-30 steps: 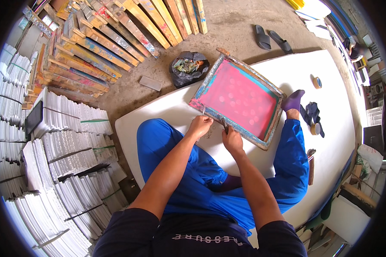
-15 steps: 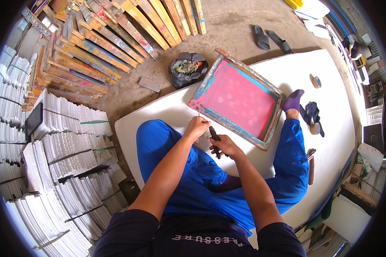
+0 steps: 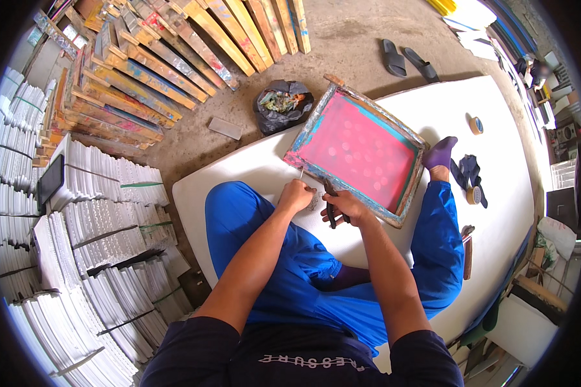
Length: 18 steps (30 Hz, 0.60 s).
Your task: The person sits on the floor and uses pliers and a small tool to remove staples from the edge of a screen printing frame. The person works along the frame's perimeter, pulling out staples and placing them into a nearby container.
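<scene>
I see the left hand [image 3: 295, 195] pinching a thin sliver [image 3: 302, 173] (what, I can't tell), the right hand [image 3: 348, 206] curled round a dark tool [image 3: 331, 211], just short of the pink-meshed frame [image 3: 365, 148]. A foot [image 3: 440, 153] blocks the frame's right, white board [image 3: 507, 138] spreading beyond; past the board's edge, a black bag [image 3: 272, 122] stands left of it, slippers [image 3: 394, 58] behind.

The black pliers [image 3: 331, 214] are partly covered by the right hand [image 3: 348, 205]; the thin object [image 3: 302, 173] at the left hand [image 3: 295, 195] cannot be identified (too small).
</scene>
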{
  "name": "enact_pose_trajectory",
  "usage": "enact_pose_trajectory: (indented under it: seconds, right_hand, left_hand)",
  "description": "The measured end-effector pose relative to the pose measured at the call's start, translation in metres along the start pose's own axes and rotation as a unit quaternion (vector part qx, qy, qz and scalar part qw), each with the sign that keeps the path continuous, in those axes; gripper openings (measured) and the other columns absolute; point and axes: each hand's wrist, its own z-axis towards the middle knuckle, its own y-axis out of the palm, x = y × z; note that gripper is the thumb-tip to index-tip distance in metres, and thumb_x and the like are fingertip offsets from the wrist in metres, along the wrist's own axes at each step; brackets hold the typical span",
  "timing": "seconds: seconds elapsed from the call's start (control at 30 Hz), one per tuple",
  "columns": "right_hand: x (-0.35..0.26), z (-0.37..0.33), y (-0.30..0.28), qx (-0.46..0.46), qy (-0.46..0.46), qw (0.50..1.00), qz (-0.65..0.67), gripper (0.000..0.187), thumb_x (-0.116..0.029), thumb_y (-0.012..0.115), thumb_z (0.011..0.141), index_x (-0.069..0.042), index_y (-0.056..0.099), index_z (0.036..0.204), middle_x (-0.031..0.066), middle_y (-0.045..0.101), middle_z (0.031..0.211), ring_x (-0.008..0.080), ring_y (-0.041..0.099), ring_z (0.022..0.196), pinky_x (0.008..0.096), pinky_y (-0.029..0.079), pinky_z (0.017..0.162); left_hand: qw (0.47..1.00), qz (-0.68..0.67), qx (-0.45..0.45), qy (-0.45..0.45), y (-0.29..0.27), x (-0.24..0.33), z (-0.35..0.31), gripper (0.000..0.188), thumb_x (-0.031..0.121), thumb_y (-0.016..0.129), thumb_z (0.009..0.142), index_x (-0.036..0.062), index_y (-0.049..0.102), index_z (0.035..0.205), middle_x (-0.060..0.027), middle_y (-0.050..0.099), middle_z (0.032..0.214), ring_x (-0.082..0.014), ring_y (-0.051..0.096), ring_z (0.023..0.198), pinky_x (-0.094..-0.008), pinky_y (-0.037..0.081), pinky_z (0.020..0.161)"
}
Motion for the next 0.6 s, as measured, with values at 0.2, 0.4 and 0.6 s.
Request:
enact_pose_trajectory:
  seconds: [0.2,0.4,0.6]
  right_hand:
    - [-0.009,0.005,0.0,0.061,0.008,0.991,-0.116,0.04,-0.032,0.059,0.097,0.007,0.059,0.106,0.02,0.068,0.084,0.0266,0.071,0.068,0.0403,0.057,0.047]
    - [0.023,0.02,0.02,0.262,-0.104,0.872,-0.401,0.04,-0.03,0.052,0.096,0.009,0.061,0.099,0.0292,0.07,0.083,0.0411,0.073,0.081,0.0501,0.06,0.068]
    - [0.037,0.027,0.045,0.337,-0.078,0.839,-0.42,0.036,-0.032,0.047,0.099,0.002,0.054,0.108,0.0301,0.07,0.089,0.047,0.071,0.086,0.0548,0.058,0.077]
  left_hand:
    - [1.0,-0.013,-0.002,0.002,-0.004,0.008,-0.003,0.035,0.034,0.071,0.088,0.0014,0.076,0.1,-0.0242,0.073,0.095,-0.0378,0.072,0.094,-0.0451,0.054,0.085]
    - [1.0,-0.01,0.0,0.013,0.001,0.005,0.001,0.033,0.03,0.069,0.089,0.0002,0.076,0.101,-0.0248,0.073,0.094,-0.0381,0.072,0.092,-0.045,0.055,0.084]
    - [0.999,-0.039,0.033,0.017,0.005,-0.006,0.005,0.034,0.031,0.068,0.091,0.0005,0.075,0.104,-0.022,0.074,0.094,-0.0356,0.073,0.092,-0.0424,0.055,0.083]
